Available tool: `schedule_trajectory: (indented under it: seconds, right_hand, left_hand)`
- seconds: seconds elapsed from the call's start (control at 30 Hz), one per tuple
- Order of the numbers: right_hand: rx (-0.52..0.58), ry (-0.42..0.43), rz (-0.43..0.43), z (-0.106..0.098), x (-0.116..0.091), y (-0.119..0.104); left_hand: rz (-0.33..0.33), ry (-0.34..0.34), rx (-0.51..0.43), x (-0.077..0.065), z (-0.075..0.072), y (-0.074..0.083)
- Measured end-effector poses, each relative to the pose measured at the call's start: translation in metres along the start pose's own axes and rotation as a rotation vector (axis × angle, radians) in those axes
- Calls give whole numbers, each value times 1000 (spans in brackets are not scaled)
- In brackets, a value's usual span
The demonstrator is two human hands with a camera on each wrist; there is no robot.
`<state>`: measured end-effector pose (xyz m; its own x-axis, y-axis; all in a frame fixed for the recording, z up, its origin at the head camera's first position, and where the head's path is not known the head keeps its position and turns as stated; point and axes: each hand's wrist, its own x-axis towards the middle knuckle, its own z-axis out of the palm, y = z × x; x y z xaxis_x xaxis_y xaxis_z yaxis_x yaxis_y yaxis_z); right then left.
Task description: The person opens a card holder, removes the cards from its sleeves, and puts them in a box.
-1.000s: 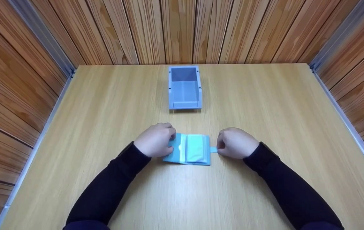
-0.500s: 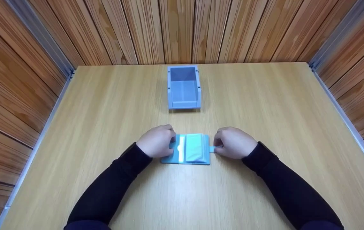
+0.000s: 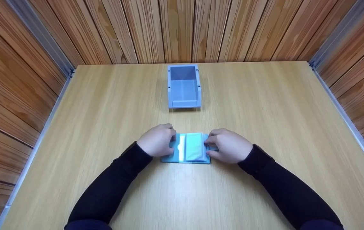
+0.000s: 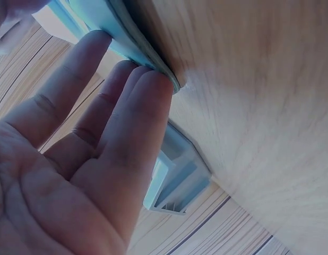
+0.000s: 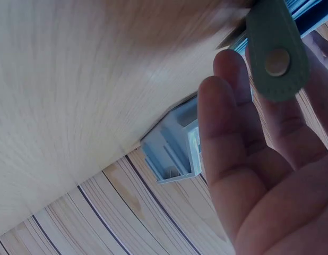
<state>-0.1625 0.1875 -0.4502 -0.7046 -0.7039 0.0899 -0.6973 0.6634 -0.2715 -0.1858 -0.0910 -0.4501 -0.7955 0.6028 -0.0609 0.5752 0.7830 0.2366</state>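
A light-blue card holder (image 3: 181,156) lies spread out on the table, a stack of thin inner sleeves (image 3: 194,147) on its right half. My left hand (image 3: 156,140) rests on the left cover; in the left wrist view its fairly straight fingertips press against the cover (image 4: 137,40) near the edge. At the right edge of the sleeves, my right hand (image 3: 230,146) has thumb and fingertips spread a little apart. The right wrist view shows the closing strap (image 5: 275,34) with its round metal snap (image 5: 277,62) in front of these fingers.
A grey-blue plastic bin (image 3: 184,88) stands behind the card holder, toward the back of the wooden table (image 3: 111,95). Wood-plank walls (image 3: 182,32) with metal corner posts enclose the table at the back and sides.
The left cover has come down flat under my left hand. My right hand has let go of the strap and moved left to the edge of the sleeves.
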Motion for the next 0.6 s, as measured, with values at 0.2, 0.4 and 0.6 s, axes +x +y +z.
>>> schedule_trajectory:
  seconds: [0.2,0.4,0.6]
  right_hand:
    - [-6,24,-13,-1,0,-3]
    - [6,47,-23,-4,-2,-11]
    - [50,9,-1,-2,0,-22]
  left_hand:
    - [12,13,-8,0,0,0]
    - [-6,-9,-42,2,-1,-1]
    - [-90,-20,-134,3,-4,-6]
